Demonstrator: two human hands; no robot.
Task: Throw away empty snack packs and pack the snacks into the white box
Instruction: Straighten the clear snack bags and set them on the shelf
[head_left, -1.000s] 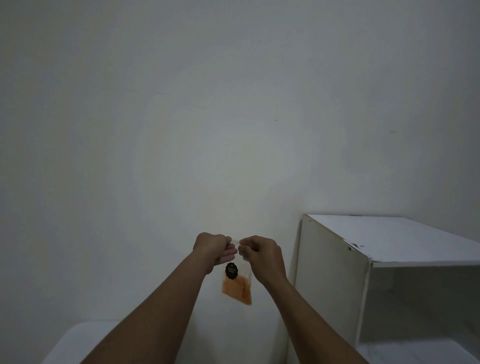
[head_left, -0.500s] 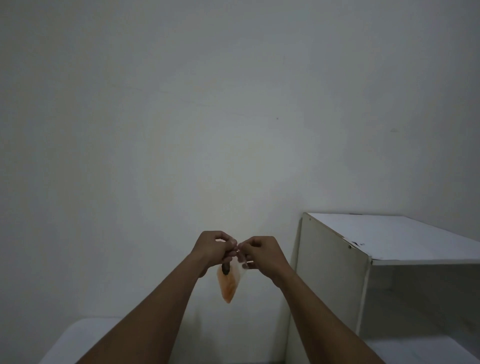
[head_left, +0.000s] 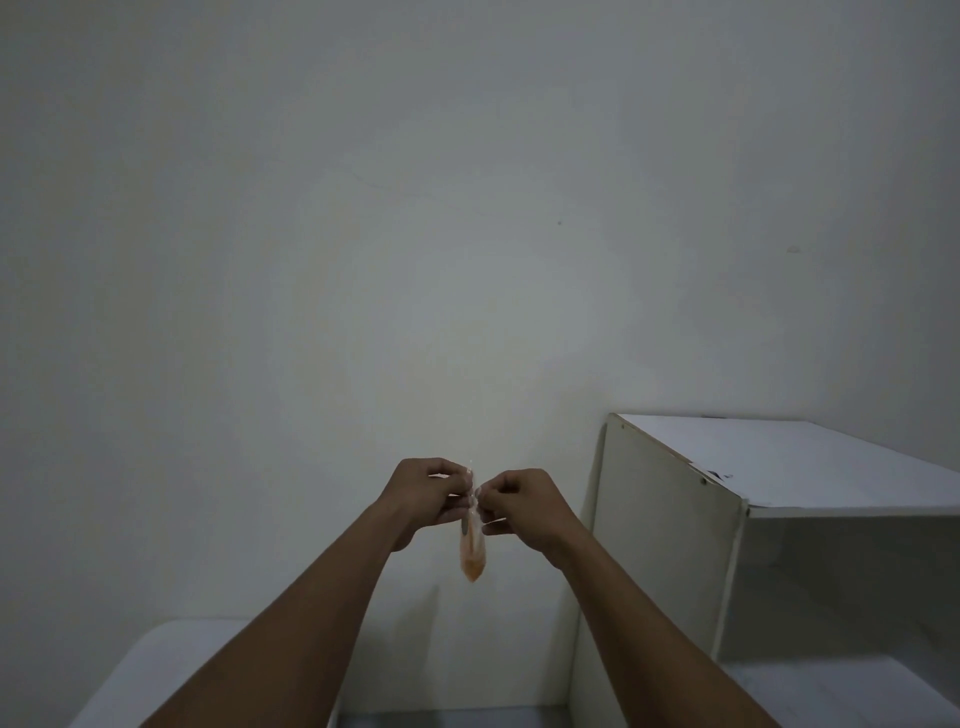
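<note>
Pouch (head_left: 471, 551) hangs edge-on between my left hand (head_left: 426, 499) and right hand (head_left: 524, 506). Both pinch its top edge, probably to pull it open.

surface: white table corner (head_left: 171, 660), lower left | right: white open shelf unit (head_left: 810, 467) | tops bare

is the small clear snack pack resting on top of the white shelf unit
No, the small clear snack pack hangs in the air, pinched by the left hand and right hand.
</note>
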